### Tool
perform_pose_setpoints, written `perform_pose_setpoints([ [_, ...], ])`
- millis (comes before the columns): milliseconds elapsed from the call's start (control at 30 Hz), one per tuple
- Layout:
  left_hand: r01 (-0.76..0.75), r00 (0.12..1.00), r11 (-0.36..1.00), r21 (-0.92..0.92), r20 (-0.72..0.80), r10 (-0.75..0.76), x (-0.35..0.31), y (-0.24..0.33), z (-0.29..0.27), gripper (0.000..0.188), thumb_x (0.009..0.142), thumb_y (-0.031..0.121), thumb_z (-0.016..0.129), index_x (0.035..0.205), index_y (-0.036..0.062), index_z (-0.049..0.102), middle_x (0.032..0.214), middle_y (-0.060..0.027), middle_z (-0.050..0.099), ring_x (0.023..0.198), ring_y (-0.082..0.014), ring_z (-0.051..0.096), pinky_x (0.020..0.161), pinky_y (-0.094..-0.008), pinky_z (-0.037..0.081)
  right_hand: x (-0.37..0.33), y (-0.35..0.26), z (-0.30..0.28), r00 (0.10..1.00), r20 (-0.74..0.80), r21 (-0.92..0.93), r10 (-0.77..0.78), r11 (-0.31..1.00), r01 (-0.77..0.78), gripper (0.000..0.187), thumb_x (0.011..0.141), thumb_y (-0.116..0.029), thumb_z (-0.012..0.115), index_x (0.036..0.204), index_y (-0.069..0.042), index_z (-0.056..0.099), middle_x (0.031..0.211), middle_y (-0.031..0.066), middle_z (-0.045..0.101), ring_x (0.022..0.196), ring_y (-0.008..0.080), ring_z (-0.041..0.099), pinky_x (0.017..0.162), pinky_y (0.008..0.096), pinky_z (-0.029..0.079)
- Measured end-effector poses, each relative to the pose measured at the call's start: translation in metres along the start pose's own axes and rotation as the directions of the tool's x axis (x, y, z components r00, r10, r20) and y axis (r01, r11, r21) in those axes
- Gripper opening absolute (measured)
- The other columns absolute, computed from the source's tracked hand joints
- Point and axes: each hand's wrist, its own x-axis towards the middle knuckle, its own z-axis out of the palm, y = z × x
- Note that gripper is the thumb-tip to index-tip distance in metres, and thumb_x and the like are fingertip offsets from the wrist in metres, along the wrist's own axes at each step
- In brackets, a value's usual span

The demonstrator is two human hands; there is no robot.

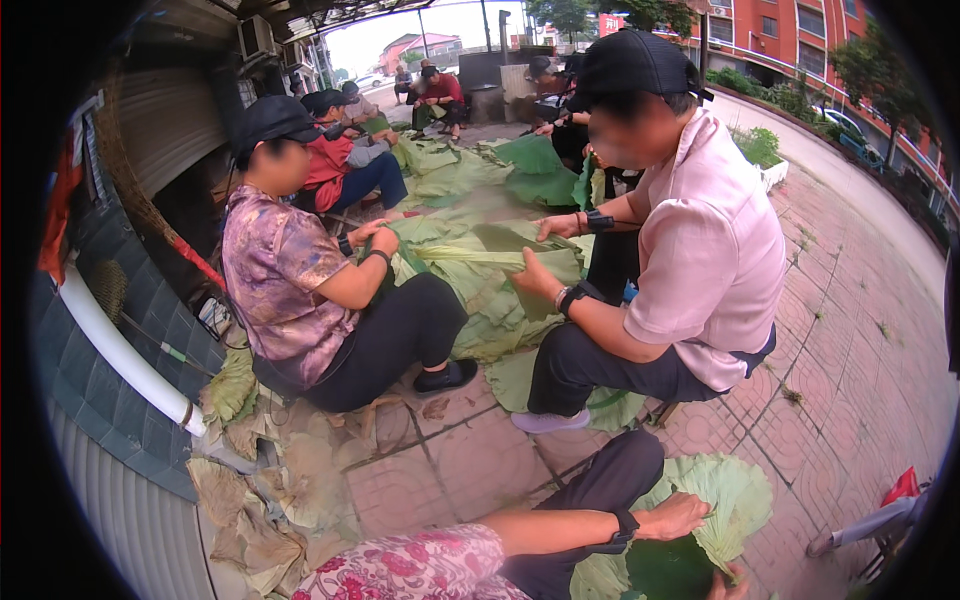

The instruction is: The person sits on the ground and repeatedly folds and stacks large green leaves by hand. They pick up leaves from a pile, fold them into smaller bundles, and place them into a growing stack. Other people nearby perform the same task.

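Observation:
My left hand (676, 516) reaches across my dark-trousered knee (603, 478), a black band on its wrist. Its fingers are curled over the edge of a large pale green lotus leaf (738, 492) that lies spread by my leg. Below that hand, a darker green folded leaf (664, 566) sits in my lap area. Only a small part of my right hand (729, 582) shows at the bottom edge. It touches the underside of the same leaf, and its grip is hidden.
Two seated people face each other ahead, folding a long leaf (480, 256) over a heap of green leaves (470, 300). Dried brown leaves (270, 500) lie by the wall and white pipe (120, 350) on the left. More people sit behind. Brick paving (850, 360) stretches right.

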Motion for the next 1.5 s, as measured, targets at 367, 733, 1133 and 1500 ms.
perform_pose_setpoints([
  [367,0.062,0.993,0.998,-0.018,-0.103,-0.063,0.002,-0.006,-0.015,0.023,0.091,0.018,0.065,0.090,-0.0044,0.057,0.080,-0.0256,0.063,0.085,-0.0475,0.064,0.074,-0.0535,0.050,0.012,-0.010,0.009,0.969,0.246,-0.333,-0.028,0.936,0.112,0.038,0.094,-0.021,0.062,0.126,0.001,0.064,0.105,0.0241,0.069,0.095,0.0342,0.065,0.084,0.0450,0.053],
  [733,-0.210,0.977,0.977,0.032,-0.013,0.211,-0.004,-0.011,0.016,0.020,0.085,0.014,0.066,0.087,-0.0040,0.056,0.072,-0.0224,0.060,0.075,-0.0445,0.064,0.066,-0.0521,0.049,0.011,0.004,0.054,0.792,0.538,-0.369,-0.289,0.763,0.530,0.032,0.094,-0.022,0.060,0.120,-0.003,0.066,0.100,0.0230,0.070,0.087,0.0386,0.067,0.077,0.0475,0.054],
  [1133,-0.053,0.897,0.962,-0.266,0.411,0.163,-0.023,-0.018,0.040,0.038,0.103,0.031,0.047,0.130,0.0060,0.058,0.130,-0.0210,0.058,0.120,-0.0380,0.054,0.106,-0.0484,0.040,0.009,0.018,0.062,0.770,0.529,-0.366,-0.358,0.723,0.587,0.025,0.090,-0.025,0.065,0.107,-0.006,0.068,0.080,0.0206,0.068,0.067,0.0394,0.063,0.061,0.0507,0.051],
  [1500,-0.054,0.846,0.955,-0.291,0.495,0.199,-0.024,0.002,0.019,0.039,0.102,0.032,0.050,0.134,0.0101,0.057,0.133,-0.0208,0.056,0.125,-0.0399,0.049,0.108,-0.0520,0.039,0.003,0.018,0.055,0.765,0.564,-0.372,-0.311,0.731,0.572,0.027,0.090,-0.029,0.066,0.105,-0.007,0.070,0.085,0.0198,0.070,0.076,0.0382,0.067,0.068,0.0494,0.053],
])
